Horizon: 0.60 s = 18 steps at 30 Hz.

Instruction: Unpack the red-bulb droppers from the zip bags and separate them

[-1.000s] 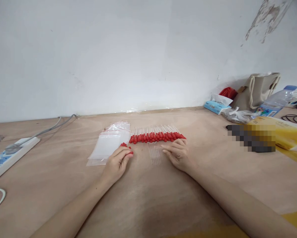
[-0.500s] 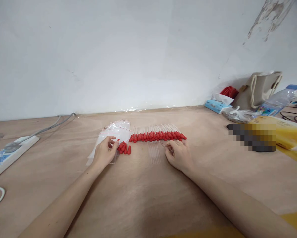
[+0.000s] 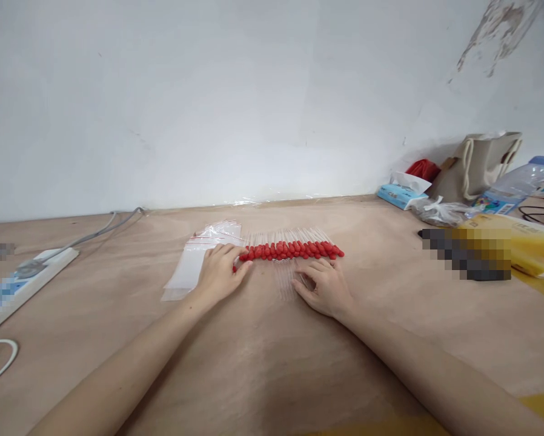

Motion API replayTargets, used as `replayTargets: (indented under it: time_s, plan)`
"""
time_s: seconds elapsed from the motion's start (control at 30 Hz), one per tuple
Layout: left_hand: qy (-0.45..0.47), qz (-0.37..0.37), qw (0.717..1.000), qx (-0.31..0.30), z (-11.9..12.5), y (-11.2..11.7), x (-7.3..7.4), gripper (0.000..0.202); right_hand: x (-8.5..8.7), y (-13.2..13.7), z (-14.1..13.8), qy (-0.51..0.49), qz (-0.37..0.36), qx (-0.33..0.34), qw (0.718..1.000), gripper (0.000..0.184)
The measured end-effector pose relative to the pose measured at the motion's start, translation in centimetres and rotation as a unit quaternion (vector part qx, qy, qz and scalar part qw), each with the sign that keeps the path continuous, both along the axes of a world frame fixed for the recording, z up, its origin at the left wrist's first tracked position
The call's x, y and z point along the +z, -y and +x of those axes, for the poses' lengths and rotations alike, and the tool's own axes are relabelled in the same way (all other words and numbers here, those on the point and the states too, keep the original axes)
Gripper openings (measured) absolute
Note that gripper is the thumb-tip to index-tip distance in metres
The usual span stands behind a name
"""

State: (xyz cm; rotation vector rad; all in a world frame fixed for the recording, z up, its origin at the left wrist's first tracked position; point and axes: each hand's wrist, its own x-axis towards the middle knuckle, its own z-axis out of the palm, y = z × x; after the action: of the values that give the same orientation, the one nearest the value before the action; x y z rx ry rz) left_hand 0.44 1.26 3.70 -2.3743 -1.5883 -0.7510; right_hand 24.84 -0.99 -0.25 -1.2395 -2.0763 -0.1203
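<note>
A long row of droppers with red rubber bulbs [image 3: 294, 249] lies across the table, their thin clear stems pointing to the wall. My left hand [image 3: 220, 272] rests at the row's left end, thumb and fingers apart. It covers the small pile of loose red bulbs, of which one bit of red shows beneath it. In front of the row lie several clear thin tubes [image 3: 285, 281] side by side. My right hand [image 3: 325, 287] touches their right side with bent fingers, a gap showing between thumb and forefinger. Clear zip bags [image 3: 183, 269] are stacked beside my left hand.
A white power strip [image 3: 49, 275] with a grey cable lies at the left. On the right are a blue tissue pack [image 3: 401, 197], a beige bag [image 3: 490, 163], a plastic bottle [image 3: 515, 184] and a yellow package [image 3: 535, 245]. A wall [image 3: 254, 109] rises behind the table.
My left hand has moved right, from beside the loose red bulbs to over them at the row's end. My right hand has shifted slightly left, onto the clear tubes.
</note>
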Motion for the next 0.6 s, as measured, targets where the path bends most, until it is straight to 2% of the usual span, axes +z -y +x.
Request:
replayTargets:
  time_s: [0.2,0.37,0.5,0.6]
  plan:
    - [-0.022,-0.001,1.0,-0.014,1.9,-1.4,-0.2,0.023,0.2,0.1,0.1,0.018,-0.022,0.027,0.999,0.026]
    - [-0.017,-0.011,0.999,-0.027,2.6,-2.6,-0.4,0.017,0.3,0.1,0.1,0.009,-0.008,0.022,1.0,0.029]
    - [0.069,0.014,0.997,-0.03,2.6,-2.3,-0.5,0.015,0.0,-0.2,0.2,-0.014,-0.013,0.01,1.0,0.026]
    - [0.158,0.042,0.986,-0.042,1.9,-0.5,-0.5,0.016,-0.6,-0.6,0.5,-0.054,-0.011,0.011,0.998,0.026]
